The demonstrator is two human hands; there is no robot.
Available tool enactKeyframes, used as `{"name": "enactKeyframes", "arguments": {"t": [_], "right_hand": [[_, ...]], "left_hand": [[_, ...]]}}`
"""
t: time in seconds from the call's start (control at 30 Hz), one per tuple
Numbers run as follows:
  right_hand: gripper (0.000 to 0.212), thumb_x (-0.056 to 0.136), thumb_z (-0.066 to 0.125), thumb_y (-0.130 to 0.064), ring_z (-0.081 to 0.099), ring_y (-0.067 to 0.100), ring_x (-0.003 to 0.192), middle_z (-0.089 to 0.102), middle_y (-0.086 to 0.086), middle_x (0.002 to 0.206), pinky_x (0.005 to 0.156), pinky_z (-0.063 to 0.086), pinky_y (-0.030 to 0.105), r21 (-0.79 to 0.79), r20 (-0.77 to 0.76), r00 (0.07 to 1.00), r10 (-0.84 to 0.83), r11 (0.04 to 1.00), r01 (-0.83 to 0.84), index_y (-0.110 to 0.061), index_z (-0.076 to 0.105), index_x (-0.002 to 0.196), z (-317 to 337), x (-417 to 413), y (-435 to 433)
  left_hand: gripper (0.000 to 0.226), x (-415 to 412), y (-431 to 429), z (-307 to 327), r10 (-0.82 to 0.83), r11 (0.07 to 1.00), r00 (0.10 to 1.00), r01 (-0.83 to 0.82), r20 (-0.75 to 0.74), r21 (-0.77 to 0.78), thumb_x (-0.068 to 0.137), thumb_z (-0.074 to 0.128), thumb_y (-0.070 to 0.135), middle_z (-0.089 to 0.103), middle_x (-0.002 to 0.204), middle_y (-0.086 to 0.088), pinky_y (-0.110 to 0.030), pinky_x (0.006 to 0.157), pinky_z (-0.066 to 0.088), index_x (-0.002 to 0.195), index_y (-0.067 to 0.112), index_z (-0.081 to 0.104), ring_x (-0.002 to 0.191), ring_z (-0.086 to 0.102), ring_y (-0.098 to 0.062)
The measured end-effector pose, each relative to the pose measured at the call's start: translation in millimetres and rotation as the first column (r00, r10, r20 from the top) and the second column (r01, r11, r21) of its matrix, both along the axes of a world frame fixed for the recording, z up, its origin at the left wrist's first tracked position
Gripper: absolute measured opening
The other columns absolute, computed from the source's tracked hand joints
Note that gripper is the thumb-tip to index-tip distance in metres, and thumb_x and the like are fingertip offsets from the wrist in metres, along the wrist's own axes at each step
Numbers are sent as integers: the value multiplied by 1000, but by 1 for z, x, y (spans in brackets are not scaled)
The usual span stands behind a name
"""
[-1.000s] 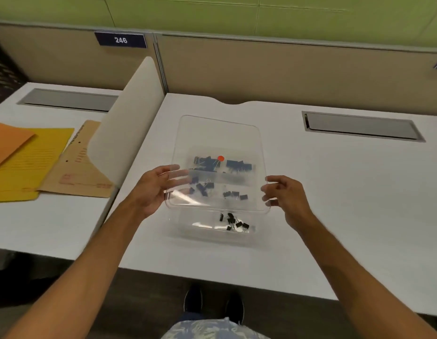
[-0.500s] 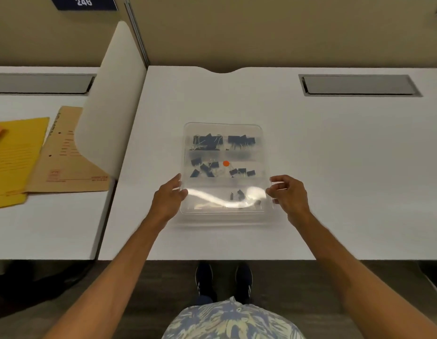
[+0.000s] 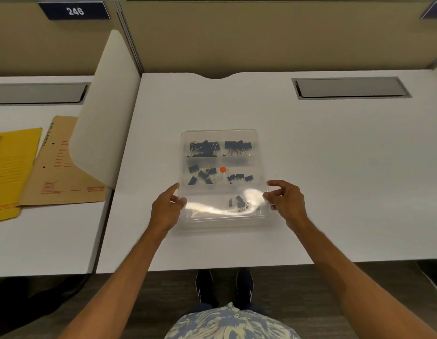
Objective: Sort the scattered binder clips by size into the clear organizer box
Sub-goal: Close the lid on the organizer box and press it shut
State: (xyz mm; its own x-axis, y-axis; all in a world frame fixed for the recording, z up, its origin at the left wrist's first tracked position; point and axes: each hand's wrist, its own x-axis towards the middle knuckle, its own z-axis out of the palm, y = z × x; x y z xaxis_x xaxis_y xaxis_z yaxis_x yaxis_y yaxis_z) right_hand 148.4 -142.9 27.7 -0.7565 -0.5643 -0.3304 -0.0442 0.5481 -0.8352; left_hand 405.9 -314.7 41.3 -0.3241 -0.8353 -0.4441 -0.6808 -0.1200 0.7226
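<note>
Left hand (image 3: 167,208): fingers curled on the clear box (image 3: 221,134) left edge.
Right hand (image 3: 287,201): pinching its right edge.
Sign (image 3: 75,11): 246.

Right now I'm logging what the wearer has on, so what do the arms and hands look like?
Both forearms are bare, no sleeves in view. The left hand and right hand show no gloves, watch or rings that I can make out. Below: a blue floral-print shirt and dark shoes.

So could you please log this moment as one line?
organizer box: on desk, lid on | binder clips: inside, sorted | left hand, right hand: at box sides
</note>
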Motion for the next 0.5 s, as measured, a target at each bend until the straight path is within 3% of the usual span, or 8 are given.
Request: {"name": "enactKeyframes", "arguments": {"t": [0.3,0.5], "right_hand": [[29,82,79,-20,69,14,58,74,1,68,79,61,44,35,3,1000,-9,999,9,-18,73,111,-12,-3,1],[23,83,78,-21,69,15,57,72,0,68,74,62,42,60,-45,998,36,998,-33,-20,72,106,-12,-5,-2]], "left_hand": [[51,-1,-1,-9,-1,1000,999,0,-37,-11,98,57,24,59,101,-7,-38,93,49,147,26,41,96,59,-23],[54,-1,-3,-14,-44,998,998,42,-38,-42,96,60,21,60,93,-8,-37,90,51,146,22,40,88,59,-24]]}}
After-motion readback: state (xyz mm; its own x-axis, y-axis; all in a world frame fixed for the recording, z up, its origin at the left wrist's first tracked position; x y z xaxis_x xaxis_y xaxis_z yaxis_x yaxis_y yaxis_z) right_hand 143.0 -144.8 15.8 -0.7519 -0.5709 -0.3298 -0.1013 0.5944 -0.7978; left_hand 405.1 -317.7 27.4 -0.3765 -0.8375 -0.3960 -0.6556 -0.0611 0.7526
